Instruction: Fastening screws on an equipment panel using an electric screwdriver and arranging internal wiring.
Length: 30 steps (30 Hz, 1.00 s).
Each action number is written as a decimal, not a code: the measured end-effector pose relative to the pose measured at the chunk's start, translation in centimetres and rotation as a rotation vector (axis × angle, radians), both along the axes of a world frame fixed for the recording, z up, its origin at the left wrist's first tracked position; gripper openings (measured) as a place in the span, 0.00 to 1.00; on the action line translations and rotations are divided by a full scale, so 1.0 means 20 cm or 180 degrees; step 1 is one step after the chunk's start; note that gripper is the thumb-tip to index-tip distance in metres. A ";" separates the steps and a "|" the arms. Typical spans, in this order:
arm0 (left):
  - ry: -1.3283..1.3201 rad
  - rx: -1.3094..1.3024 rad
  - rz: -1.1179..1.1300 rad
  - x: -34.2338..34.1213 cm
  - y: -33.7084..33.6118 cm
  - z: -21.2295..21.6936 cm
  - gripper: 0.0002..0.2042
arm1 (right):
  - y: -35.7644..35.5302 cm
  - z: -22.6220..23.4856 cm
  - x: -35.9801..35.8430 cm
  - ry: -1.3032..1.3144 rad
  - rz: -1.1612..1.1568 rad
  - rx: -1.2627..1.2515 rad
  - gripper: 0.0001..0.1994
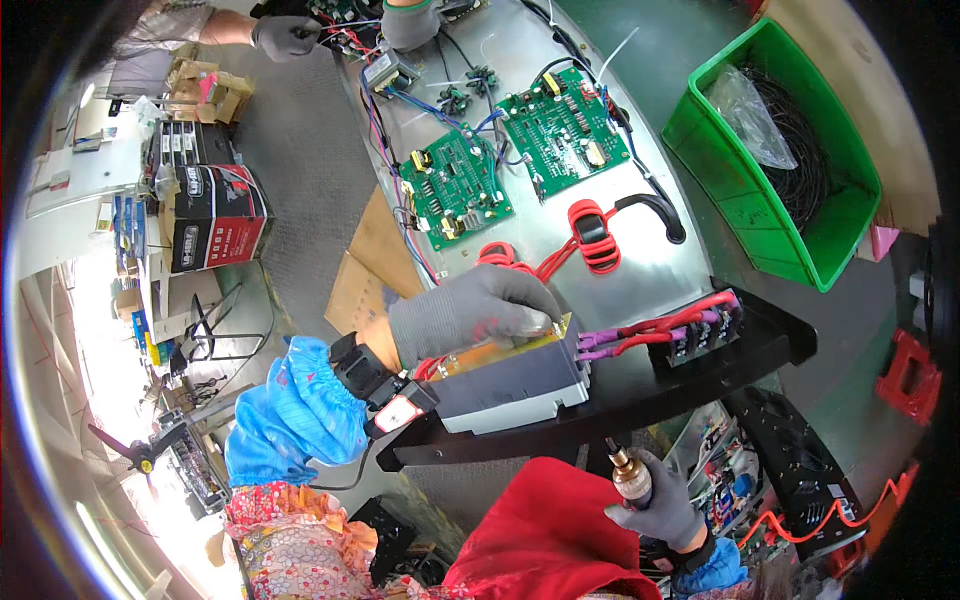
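Observation:
My left hand (475, 312), in a grey glove, is closed over the top edge of a dark grey box-shaped unit (515, 385) with a lighter grey base. A yellowish sheet (500, 352) shows under its fingers. The unit stands against a black panel (620, 395), and red wires run in at its left end. To its right, red wires with purple sleeves (655, 335) lead to a black terminal block (705, 330). Below the panel, my right hand (665, 505) grips a power screwdriver (630, 478) with a brass-coloured nose, its bit pointing up, apart from the unit.
Green circuit boards (565, 130), wire bundles and red-wound black rings (593, 235) lie on the metal plate (640, 270). A co-worker's gloved hands (285, 38) work at its far end. A green bin (840, 225) with black cable stands right; an orange air hose (810, 522) curls lower right.

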<state>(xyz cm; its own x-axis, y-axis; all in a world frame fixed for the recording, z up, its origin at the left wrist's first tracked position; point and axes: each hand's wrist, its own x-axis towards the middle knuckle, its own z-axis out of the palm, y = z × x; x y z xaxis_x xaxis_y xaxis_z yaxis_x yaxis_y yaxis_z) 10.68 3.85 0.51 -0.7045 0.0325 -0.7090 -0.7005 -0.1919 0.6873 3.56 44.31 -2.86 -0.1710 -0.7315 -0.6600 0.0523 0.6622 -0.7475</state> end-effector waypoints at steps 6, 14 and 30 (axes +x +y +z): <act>-0.0160 0.0108 -0.0194 -0.02 0.00 -0.02 0.11 | -0.03 0.01 0.00 0.0611 0.0092 -0.0480 0.43; -0.0048 -0.0199 -0.0133 -0.01 0.01 -0.02 0.12 | -0.05 0.06 -0.03 0.0746 0.0088 -0.0455 0.41; -0.0656 -0.0429 0.0117 -0.05 0.05 0.06 0.10 | -0.01 0.10 -0.02 0.0412 0.0031 -0.0313 0.40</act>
